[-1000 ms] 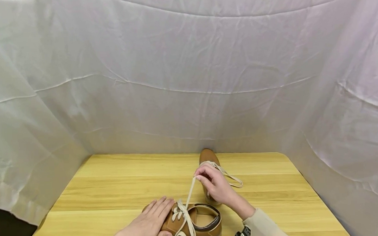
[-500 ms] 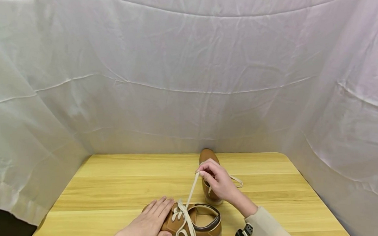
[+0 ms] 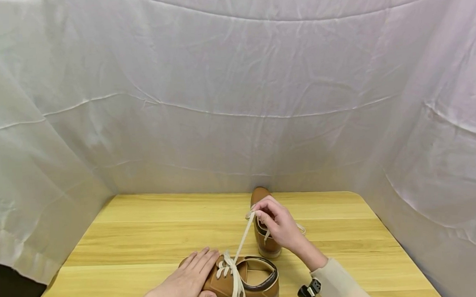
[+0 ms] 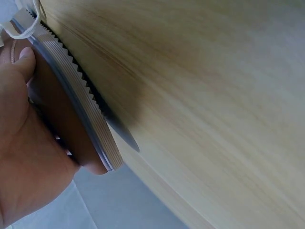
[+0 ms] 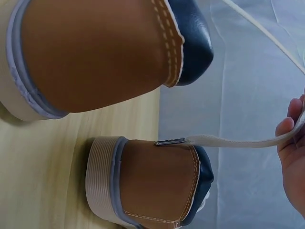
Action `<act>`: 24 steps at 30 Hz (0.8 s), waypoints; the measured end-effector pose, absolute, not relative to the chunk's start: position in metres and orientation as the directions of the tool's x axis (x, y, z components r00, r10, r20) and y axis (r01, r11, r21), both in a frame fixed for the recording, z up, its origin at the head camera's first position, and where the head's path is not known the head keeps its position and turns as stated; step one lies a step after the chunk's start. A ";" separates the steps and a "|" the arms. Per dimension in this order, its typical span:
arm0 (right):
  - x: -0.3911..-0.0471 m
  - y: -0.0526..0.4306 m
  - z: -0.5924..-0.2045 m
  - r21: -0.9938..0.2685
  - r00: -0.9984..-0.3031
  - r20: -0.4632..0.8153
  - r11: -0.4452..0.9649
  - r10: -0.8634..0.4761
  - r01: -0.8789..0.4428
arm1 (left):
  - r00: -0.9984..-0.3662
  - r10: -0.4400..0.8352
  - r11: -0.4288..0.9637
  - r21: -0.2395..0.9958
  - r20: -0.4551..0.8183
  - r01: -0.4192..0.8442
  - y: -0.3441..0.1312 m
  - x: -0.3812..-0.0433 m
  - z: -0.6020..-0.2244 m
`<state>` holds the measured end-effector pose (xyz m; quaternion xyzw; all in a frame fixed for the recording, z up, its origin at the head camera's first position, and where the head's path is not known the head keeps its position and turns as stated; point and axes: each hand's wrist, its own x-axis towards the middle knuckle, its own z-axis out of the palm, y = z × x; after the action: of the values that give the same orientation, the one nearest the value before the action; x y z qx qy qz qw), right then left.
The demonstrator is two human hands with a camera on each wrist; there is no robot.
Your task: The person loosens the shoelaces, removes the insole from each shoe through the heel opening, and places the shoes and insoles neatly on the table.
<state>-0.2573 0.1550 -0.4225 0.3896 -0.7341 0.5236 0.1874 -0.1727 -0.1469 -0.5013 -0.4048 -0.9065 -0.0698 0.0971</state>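
A brown leather shoe (image 3: 264, 293) with a dark collar and cream laces lies sideways at the table's near edge, toe to the left. My left hand (image 3: 185, 279) rests across its toe, fingers straight on top and thumb against the near side. In the left wrist view the thumb (image 4: 25, 64) touches the upper above the ribbed sole. My right hand (image 3: 279, 224) pinches one end of the shoelace (image 3: 245, 239), which runs taut up from a knot on the shoe. The right wrist view shows this lace (image 5: 238, 142) reaching my fingers, its tip metal-capped.
A second brown shoe (image 3: 268, 242) stands farther back, toe toward the curtain, partly hidden by my right hand. Its lace (image 3: 301, 228) trails to the right. Pale curtain (image 3: 236, 100) surrounds the wooden table (image 3: 154, 232). A black device (image 3: 309, 291) is strapped at the right wrist.
My right hand has moved a little right and farther back, drawing the pinched lace along. The lace loop at the near side of the shoe has narrowed. My left hand stays put.
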 end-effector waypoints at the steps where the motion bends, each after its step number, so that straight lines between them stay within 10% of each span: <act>1: -0.258 0.155 -0.423 -0.624 -0.628 0.681 0.149 -0.377 -0.767 | -0.654 0.720 0.663 0.047 0.233 0.747 -0.147 -0.173 -0.501; 24: -0.259 0.165 -0.419 -0.648 -0.665 0.659 0.183 -0.352 -0.739 | -0.653 0.719 0.660 0.059 0.236 0.749 -0.147 -0.172 -0.501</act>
<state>-0.2592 0.1647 -0.4192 0.3656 -0.7466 0.5243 0.1845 -0.1721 -0.1472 -0.5012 -0.4050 -0.9060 -0.0757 0.0966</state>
